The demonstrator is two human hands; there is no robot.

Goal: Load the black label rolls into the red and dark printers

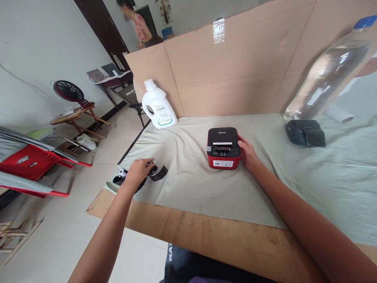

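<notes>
A red and black printer (pixel 223 159) stands upright on the cloth in front of me. My right hand (pixel 247 153) grips its right side, the thumb near the top edge. Off to the left, my left hand (pixel 140 172) has its fingers closed on a small black roll (pixel 153 167). A loose dark strip (pixel 159 174) curls from the roll onto the cloth. Beside my left wrist lie more rolls (pixel 120 177), black and white, partly hidden by the forearm.
A white detergent bottle (pixel 160 108) stands back left before a cardboard wall (pixel 229 74). At right are a large clear bottle (pixel 326 78), a dark device (pixel 306 133) and a white tube (pixel 338 114). The table's wooden front edge (pixel 206 230) is bare. A person (pixel 141 29) is beyond the cardboard.
</notes>
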